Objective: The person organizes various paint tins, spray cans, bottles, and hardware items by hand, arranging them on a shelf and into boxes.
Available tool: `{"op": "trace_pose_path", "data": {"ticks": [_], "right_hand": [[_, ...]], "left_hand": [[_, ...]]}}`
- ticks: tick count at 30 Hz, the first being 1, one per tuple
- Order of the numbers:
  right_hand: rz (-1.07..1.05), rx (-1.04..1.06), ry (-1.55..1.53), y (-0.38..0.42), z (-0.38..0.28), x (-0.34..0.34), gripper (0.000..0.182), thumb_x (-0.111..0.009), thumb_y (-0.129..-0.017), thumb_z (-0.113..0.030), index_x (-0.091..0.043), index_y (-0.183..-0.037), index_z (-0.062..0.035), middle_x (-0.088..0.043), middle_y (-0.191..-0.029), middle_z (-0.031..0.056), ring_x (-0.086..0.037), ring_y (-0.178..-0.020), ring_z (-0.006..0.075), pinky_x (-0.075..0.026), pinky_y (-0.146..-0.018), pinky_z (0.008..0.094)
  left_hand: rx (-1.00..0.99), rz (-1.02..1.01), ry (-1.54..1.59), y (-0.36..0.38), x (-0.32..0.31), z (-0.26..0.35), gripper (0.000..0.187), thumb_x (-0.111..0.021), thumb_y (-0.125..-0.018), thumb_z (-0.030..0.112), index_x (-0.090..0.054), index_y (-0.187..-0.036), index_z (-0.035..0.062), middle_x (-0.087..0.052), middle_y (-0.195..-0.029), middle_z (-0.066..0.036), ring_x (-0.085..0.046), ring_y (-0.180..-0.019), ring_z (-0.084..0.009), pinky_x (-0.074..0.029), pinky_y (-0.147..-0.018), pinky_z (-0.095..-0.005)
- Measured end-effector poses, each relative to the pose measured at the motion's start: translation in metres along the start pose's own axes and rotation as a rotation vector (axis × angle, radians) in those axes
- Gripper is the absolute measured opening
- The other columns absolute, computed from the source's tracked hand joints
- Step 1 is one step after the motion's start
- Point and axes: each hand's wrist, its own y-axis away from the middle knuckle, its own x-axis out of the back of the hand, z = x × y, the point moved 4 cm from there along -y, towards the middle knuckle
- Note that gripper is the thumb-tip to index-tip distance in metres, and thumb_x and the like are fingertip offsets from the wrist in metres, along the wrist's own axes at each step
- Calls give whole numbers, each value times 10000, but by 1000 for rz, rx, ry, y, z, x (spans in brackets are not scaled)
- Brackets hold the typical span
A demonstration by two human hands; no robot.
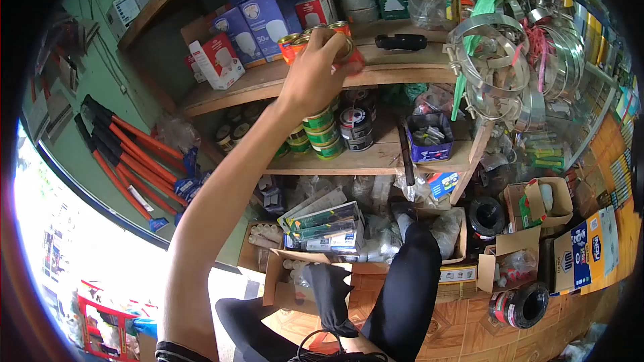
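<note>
My left hand (315,70) reaches up to the wooden shelf, fingers curled over a small red-orange tin can (351,62) that is partly blurred. Right beside it stand more red-orange cans (287,48) with gold rims, overlapped by my fingers. My right hand (330,295) is low in front of my body, covered in a dark grey glove or cloth that hides its fingers. It is near an open carton (298,298) of white items. Green cans (323,134) are stacked on the shelf below my left hand.
Blue bulb boxes (261,23) and a red-white box (218,62) stand on the upper shelf (396,74). Metal hose clamps (493,60) hang at the right. Orange-handled tools (144,161) lean on the left wall. Cartons (513,261) and black coils (520,305) crowd the floor around my legs.
</note>
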Motion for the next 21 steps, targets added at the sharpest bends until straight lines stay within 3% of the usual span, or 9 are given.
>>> {"op": "trace_pose_path", "data": {"ticks": [2,3,5,7,9,11,13,14,21], "right_hand": [[24,8,5,3,0,0,264,-583,-948,-191,-606,-1128,1,-619,-1058,181,-612,-971,360,-510,-820,426],[41,5,4,6,0,0,264,-585,-947,-190,-607,-1127,2,-619,-1058,183,-611,-973,362,-509,-821,427],[69,-3,8,14,1,2,263,-588,-944,-187,-609,-1123,4,-619,-1057,186,-610,-975,366,-508,-824,431],[114,-6,17,19,2,7,262,-592,-941,-184,-611,-1119,6,-619,-1057,189,-609,-978,370,-506,-826,435],[160,-5,20,25,1,9,261,-596,-938,-182,-613,-1116,8,-620,-1056,192,-607,-981,375,-505,-829,439],[202,3,29,28,1,11,260,-599,-935,-179,-615,-1112,10,-620,-1055,195,-606,-984,379,-503,-831,443],[235,11,55,32,1,11,259,-603,-932,-176,-617,-1108,12,-620,-1055,198,-605,-987,383,-502,-834,447],[243,26,75,32,-1,10,258,-605,-930,-175,-618,-1106,13,-620,-1055,200,-604,-988,386,-501,-835,449],[179,138,330,35,-11,-21,255,-617,-919,-166,-624,-1093,20,-620,-1052,211,-600,-998,401,-496,-843,462]], "left_hand": [[134,-27,231,42,31,35,387,-794,-850,140,-549,-1127,26,-562,-1071,-102,-603,-954,-210,-492,-869,-360],[231,-65,385,74,40,42,441,-810,-853,139,-504,-1148,21,-563,-1049,-81,-584,-1026,-149,-481,-897,-339],[490,31,941,151,54,64,528,-810,-856,119,-421,-1203,33,-582,-1170,-129,-582,-1146,-209,-470,-1028,-384],[804,172,1137,242,58,72,570,-814,-853,208,-398,-1215,65,-574,-1184,-131,-575,-1190,-249,-475,-1040,-430],[1161,384,1430,353,39,67,390,-681,-962,272,-466,-1226,82,-598,-1209,-116,-599,-1148,-247,-493,-988,-421],[1570,590,1637,458,15,68,501,-452,-1036,506,-546,-1280,79,-635,-1180,-100,-640,-1041,-243,-549,-790,-349],[1521,668,2006,517,13,80,566,-398,-1040,531,-557,-1324,68,-643,-1155,-105,-660,-973,-236,-550,-626,-287],[1628,751,1945,544,8,86,584,-386,-1044,519,-542,-1374,63,-641,-1169,-105,-673,-909,-245,-539,-547,-251],[1596,892,2124,608,-17,100,500,-434,-1035,527,-648,-1212,110,-682,-1114,-97,-662,-798,-268,-539,-572,-301]]}}
